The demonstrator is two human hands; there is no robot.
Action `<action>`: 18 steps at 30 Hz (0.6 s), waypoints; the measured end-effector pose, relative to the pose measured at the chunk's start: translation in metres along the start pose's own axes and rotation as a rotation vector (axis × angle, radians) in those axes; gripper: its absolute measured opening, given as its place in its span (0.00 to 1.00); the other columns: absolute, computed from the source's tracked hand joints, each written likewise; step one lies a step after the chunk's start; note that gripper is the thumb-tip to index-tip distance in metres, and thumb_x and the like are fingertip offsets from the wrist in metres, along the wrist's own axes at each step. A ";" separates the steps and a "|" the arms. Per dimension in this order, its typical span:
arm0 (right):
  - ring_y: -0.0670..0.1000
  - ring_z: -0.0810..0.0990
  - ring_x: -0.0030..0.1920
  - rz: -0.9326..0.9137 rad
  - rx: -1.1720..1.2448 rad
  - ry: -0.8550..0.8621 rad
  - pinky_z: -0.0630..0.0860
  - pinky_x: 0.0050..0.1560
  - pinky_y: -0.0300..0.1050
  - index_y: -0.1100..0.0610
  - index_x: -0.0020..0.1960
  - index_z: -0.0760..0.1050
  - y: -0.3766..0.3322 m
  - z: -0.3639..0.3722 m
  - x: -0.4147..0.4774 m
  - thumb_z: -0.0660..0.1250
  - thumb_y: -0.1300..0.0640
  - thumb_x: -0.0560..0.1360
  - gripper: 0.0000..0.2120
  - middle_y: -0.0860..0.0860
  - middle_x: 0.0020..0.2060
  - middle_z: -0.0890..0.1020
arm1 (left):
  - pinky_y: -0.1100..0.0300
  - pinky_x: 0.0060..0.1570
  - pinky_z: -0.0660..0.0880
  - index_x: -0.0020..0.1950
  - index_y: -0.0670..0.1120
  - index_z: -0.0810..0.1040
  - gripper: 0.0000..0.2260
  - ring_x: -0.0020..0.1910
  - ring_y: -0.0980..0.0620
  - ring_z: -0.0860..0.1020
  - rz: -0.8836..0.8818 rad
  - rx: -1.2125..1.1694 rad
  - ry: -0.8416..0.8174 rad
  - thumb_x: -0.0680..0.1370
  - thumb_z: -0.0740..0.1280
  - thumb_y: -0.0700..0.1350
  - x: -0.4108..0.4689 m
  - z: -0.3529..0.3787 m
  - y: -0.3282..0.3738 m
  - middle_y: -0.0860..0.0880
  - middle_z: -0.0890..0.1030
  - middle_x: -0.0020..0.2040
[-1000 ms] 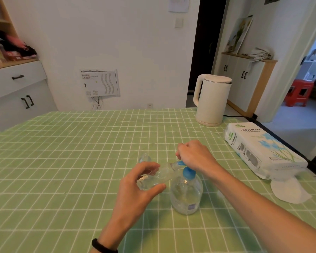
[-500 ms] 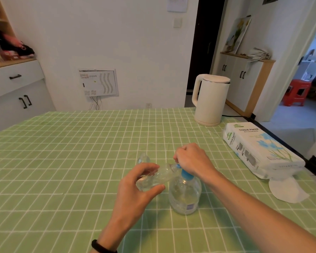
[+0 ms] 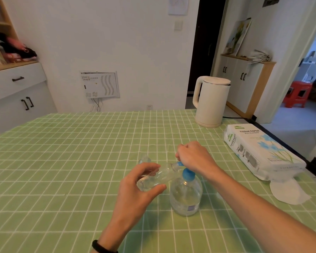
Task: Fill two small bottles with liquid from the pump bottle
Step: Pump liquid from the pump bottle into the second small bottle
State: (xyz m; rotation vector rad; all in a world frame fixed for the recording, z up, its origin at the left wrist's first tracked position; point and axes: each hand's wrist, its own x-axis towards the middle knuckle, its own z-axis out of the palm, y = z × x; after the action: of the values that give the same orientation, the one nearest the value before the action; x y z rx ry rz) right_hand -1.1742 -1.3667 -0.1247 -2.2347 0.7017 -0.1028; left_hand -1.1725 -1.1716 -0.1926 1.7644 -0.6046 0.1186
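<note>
A clear pump bottle [image 3: 186,196] with a blue pump top stands on the green checked tablecloth. My right hand [image 3: 195,157] is closed over the blue pump head, hiding most of it. My left hand [image 3: 137,187] holds a small clear bottle [image 3: 160,177] tilted nearly flat, its mouth against the blue nozzle. A little liquid lies in the small bottle. A second small clear bottle [image 3: 144,159] stands just behind my left hand, partly hidden by it.
A white kettle [image 3: 211,102] stands at the table's far right. A tissue paper pack [image 3: 261,152] lies along the right edge, with a white tissue [image 3: 288,191] in front of it. The table's right edge [image 3: 281,143] runs close by.
Both hands and the bottles stay almost in place. My right hand has sunk slightly on the pump head.
</note>
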 end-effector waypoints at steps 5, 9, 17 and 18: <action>0.60 0.87 0.58 0.007 -0.011 0.004 0.82 0.64 0.62 0.63 0.58 0.85 0.003 0.006 0.000 0.60 0.53 0.80 0.19 0.57 0.54 0.89 | 0.72 0.58 0.75 0.57 0.54 0.84 0.21 0.58 0.58 0.84 -0.004 0.015 0.000 0.69 0.83 0.39 0.001 0.001 -0.004 0.60 0.87 0.53; 0.59 0.87 0.56 0.018 -0.016 0.001 0.82 0.64 0.61 0.61 0.57 0.86 0.006 0.010 0.000 0.60 0.53 0.80 0.19 0.55 0.53 0.89 | 0.71 0.59 0.76 0.57 0.54 0.84 0.21 0.57 0.58 0.84 -0.008 0.022 -0.002 0.69 0.83 0.39 -0.001 0.002 -0.006 0.61 0.87 0.53; 0.59 0.87 0.53 0.022 0.007 0.011 0.82 0.60 0.56 0.61 0.54 0.85 0.005 0.007 -0.001 0.60 0.51 0.80 0.18 0.55 0.50 0.89 | 0.71 0.59 0.76 0.58 0.54 0.84 0.20 0.58 0.58 0.84 -0.008 0.009 -0.007 0.69 0.83 0.40 -0.003 0.001 -0.004 0.60 0.87 0.53; 0.58 0.87 0.51 0.016 0.012 0.015 0.81 0.58 0.54 0.62 0.52 0.84 0.005 0.006 0.000 0.60 0.51 0.80 0.18 0.54 0.48 0.88 | 0.71 0.59 0.76 0.58 0.54 0.84 0.20 0.58 0.58 0.84 -0.007 0.008 -0.007 0.70 0.83 0.40 -0.003 0.000 -0.004 0.59 0.87 0.53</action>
State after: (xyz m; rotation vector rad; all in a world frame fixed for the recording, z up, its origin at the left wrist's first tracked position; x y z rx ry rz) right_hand -1.1745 -1.3656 -0.1319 -2.2191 0.7252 -0.1159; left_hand -1.1736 -1.1698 -0.1973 1.7749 -0.6040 0.1104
